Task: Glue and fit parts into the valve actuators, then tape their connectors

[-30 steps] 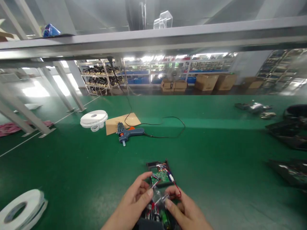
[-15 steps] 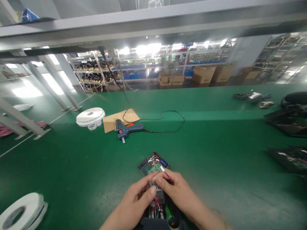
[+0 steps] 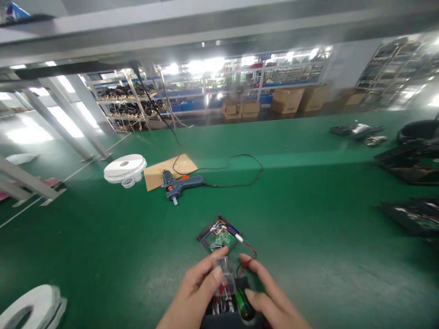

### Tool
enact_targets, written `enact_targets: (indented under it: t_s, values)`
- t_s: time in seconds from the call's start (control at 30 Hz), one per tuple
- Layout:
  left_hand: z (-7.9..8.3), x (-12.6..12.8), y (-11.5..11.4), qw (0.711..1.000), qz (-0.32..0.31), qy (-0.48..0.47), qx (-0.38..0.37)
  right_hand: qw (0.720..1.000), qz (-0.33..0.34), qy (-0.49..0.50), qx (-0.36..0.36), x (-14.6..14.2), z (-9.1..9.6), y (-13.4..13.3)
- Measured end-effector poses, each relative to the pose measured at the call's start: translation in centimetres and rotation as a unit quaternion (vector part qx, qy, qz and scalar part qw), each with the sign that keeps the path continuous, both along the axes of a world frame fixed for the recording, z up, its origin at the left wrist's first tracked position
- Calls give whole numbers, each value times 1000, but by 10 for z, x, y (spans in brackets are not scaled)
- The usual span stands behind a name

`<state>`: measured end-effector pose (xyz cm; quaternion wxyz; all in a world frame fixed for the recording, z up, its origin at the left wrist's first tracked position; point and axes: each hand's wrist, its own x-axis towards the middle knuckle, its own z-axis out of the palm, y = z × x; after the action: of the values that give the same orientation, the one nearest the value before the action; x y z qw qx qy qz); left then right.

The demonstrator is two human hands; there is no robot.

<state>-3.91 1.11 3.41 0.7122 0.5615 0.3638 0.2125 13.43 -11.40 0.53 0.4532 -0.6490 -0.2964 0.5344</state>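
A black housing [image 3: 219,321] at the bottom centre holds red wires, metal contacts and a green cylindrical battery [image 3: 242,304]. My left hand [image 3: 194,290] is closed on a clear plastic part [image 3: 225,278] at the housing's left side, thumb on top. On the right, my right hand [image 3: 272,292] grips the housing, its thumb at the battery and its forefinger stretched forward beside a red and black wire [image 3: 253,250]. That wire runs by a white connector [image 3: 239,237] to a black frame with a green circuit board [image 3: 221,238], lying just beyond my fingers.
A blue-grey glue gun [image 3: 181,185] rests partly on a cardboard sheet [image 3: 152,177], its cord looping right. White rolls [image 3: 125,167] lie behind left, with another white roll [image 3: 32,308] at the near left. Black housings [image 3: 411,217] stand along the right. A metal beam [image 3: 219,29] crosses overhead.
My right hand has moved back and right, off the clear plastic part, and its thumb has come down by the battery. The wire and connector now show more fully. The view has shifted slightly.
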Motion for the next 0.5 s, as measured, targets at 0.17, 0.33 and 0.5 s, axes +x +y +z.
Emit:
enact_targets:
  t_s: [0.17,0.33,0.5]
  values:
    - [-5,-5,1,995,27,-58,-79,987,-51,134,68,-6,-2,12]
    - [-2,-5,-1,992,65,-94,-49,978,-21,190,79,-10,4,19]
    - [0,-5,-4,990,110,-74,51,978,-44,171,109,-15,8,30]
